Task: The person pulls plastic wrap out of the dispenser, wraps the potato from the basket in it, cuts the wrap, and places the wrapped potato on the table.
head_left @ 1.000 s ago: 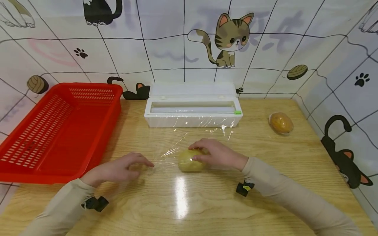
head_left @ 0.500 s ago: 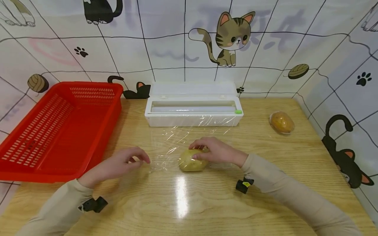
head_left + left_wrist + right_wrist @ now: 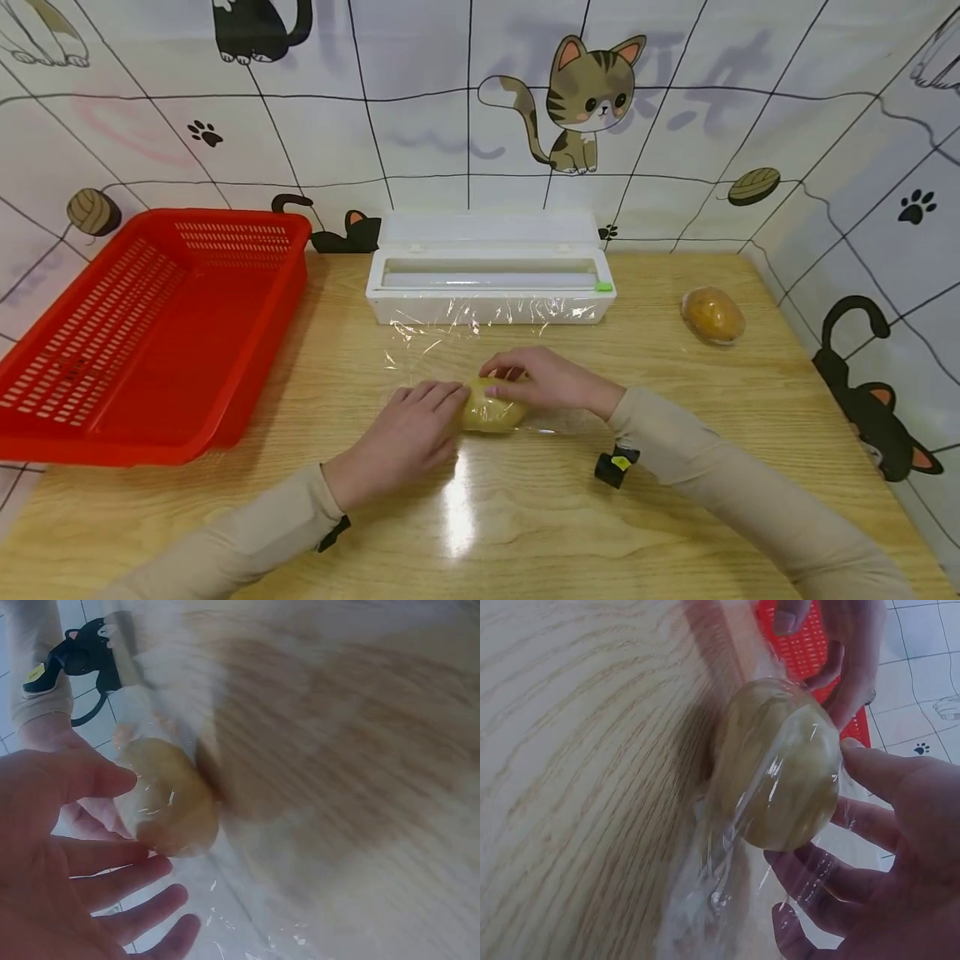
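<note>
Yellow produce (image 3: 495,410): on bench (image 3: 660,517), in film (image 3: 427,340) running to dispenser (image 3: 495,312) | Right hand (image 3: 542,382): fingers curled round it, seemingly to steady it | Left hand (image 3: 416,429): fingers spread at its left side, likely to smooth film

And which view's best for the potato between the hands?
Right wrist: the potato is large and nearly unobstructed, creases in the plastic film clear. Left wrist shows it smaller and hazier, the left hand overlapping its edge. Head shows it small, partly covered by the right hand.
</note>
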A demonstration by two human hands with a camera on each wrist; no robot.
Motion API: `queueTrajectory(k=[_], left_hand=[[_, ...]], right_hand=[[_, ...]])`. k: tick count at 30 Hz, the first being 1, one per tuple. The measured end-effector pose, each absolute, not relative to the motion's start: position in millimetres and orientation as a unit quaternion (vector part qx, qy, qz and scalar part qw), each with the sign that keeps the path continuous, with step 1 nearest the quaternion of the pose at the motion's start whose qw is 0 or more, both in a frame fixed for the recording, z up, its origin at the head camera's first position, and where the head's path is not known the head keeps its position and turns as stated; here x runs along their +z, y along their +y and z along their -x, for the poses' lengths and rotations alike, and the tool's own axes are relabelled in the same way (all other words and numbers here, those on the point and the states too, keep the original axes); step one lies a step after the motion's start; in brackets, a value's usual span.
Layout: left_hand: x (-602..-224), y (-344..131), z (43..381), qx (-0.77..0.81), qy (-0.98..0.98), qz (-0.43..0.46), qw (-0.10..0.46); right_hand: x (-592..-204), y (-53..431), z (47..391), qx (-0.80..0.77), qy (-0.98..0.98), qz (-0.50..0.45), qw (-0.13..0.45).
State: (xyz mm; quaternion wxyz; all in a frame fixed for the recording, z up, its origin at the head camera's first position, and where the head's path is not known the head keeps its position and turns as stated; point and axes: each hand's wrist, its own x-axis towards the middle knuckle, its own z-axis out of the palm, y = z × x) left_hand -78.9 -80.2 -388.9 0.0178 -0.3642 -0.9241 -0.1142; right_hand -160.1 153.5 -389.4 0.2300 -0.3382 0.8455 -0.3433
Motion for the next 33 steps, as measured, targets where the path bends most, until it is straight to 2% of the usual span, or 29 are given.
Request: queueTrajectory(k=[15, 18, 22, 26, 29, 33], left_hand=[[-401, -70, 97, -0.11, -0.939, 0.325, 0.017], [-403, -68, 102, -0.106, -0.941, 0.32, 0.029], [-405, -67, 106, -0.112, -0.94, 0.317, 0.046], [-405, -66, 108, -0.111, -0.938, 0.323, 0.061], [-404, -66, 109, -0.102, -0.94, 0.321, 0.06], [-403, -64, 112, -0.1, -0.944, 0.311, 0.039]], right_hand=[[-394, 157, 175, -0.329, 0.863, 0.308, 0.229], [-387, 158, 171, -0.323, 0.878, 0.296, 0.192], [-373, 157, 155, -0.275, 0.896, 0.338, 0.089], [-369, 155, 131, -0.147, 0.908, 0.393, 0.0], [-373, 155, 117, -0.06, 0.917, 0.394, -0.033], [-380, 154, 112, -0.026, 0.928, 0.369, -0.047]])
